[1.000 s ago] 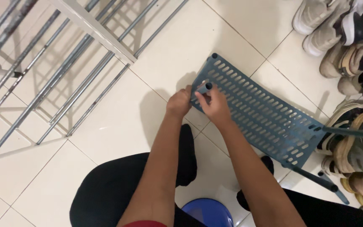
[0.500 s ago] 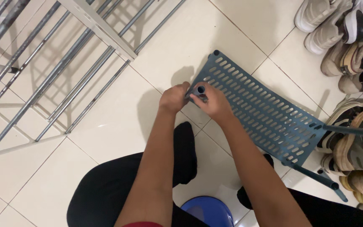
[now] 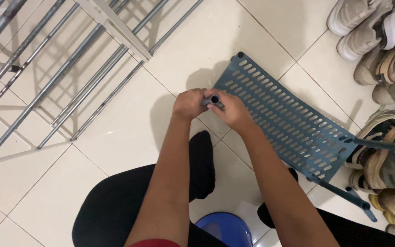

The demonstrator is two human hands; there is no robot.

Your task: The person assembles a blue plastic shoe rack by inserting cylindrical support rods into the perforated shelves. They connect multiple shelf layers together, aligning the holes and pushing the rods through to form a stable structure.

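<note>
A blue slotted plastic shelf panel (image 3: pixel 289 123) lies tilted on the white tiled floor. Two blue tubes (image 3: pixel 380 145) stick out of its right-hand corners. At the panel's near left corner stands a short blue tube (image 3: pixel 214 99), seen end-on. My left hand (image 3: pixel 189 104) and my right hand (image 3: pixel 232 112) are both closed around that tube, fingers meeting over it. My forearms reach up from the bottom of the view.
Grey metal rods and a white frame (image 3: pixel 69 59) lie on the floor at upper left. Several shoes (image 3: pixel 380 41) are piled along the right edge. My black-clad legs and socked foot (image 3: pixel 202 160) sit below, with a blue round stool (image 3: pixel 227 228) under me.
Both hands have stayed on the tube at the panel's corner and shifted slightly; the tube's open end now shows more clearly between my fingers.
</note>
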